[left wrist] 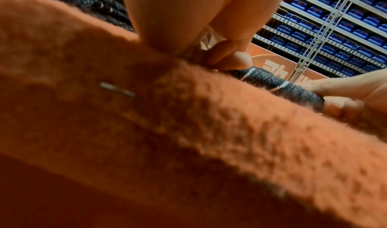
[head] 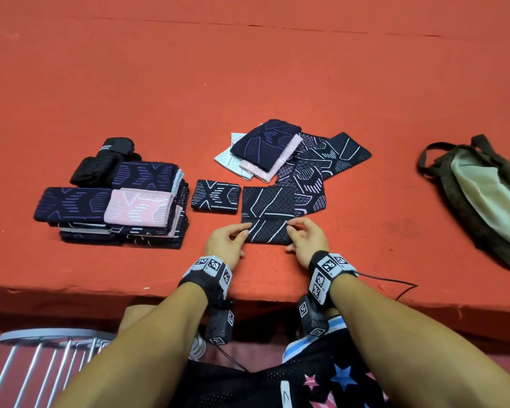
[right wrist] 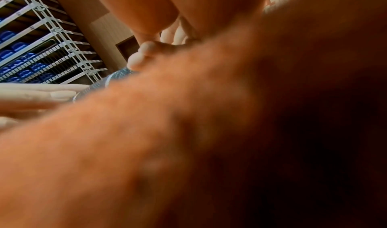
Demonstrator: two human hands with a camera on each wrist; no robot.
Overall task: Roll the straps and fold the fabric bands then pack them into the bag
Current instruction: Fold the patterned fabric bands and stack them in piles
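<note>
Stretching across the whole view, the red table carries everything. Far right on it lies the bag, mouth open, well apart from your hands. At the left sits a stack of folded bands, with black rolled straps at its far side. Beyond your hands a loose pile of unfolded bands spreads out, partly under the band you are working. One small folded band lies just left of it. Your left hand pinches that band's near-left edge, and your right hand pinches its near-right edge, with the near part turned up over the rest. The wrist views show mostly blurred red felt.
</note>
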